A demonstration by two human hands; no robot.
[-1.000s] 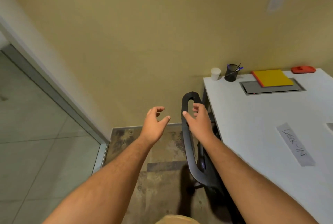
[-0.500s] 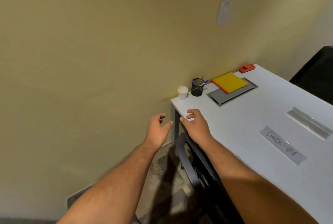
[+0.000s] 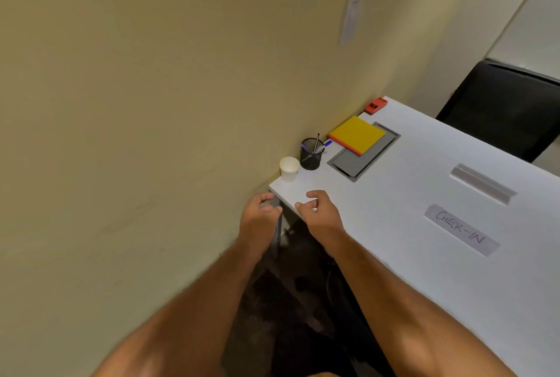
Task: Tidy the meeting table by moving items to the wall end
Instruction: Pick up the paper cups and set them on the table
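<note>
A white table (image 3: 394,225) runs up to a yellow wall. Lined up along its wall end are a white paper cup (image 3: 288,168), a black mesh pen holder (image 3: 311,153) with pens, a yellow notebook (image 3: 357,134) lying partly on a grey cable hatch (image 3: 357,161), and a red stapler (image 3: 375,105). My left hand (image 3: 257,219) hovers just off the table's near corner, fingers loosely curled, holding nothing. My right hand (image 3: 318,213) is over the table corner, fingers also loosely curled and empty.
A strip of tape (image 3: 462,229) marked CHECK-IN and a grey clear strip (image 3: 483,184) lie on the table. A black chair (image 3: 509,106) stands at the far side. Another dark chair (image 3: 303,301) sits below my arms. A wall plate (image 3: 351,20) is above.
The view has swung right and closer to the table. My right hand has let go of the chair back and moved over the table corner; my left hand followed alongside.
</note>
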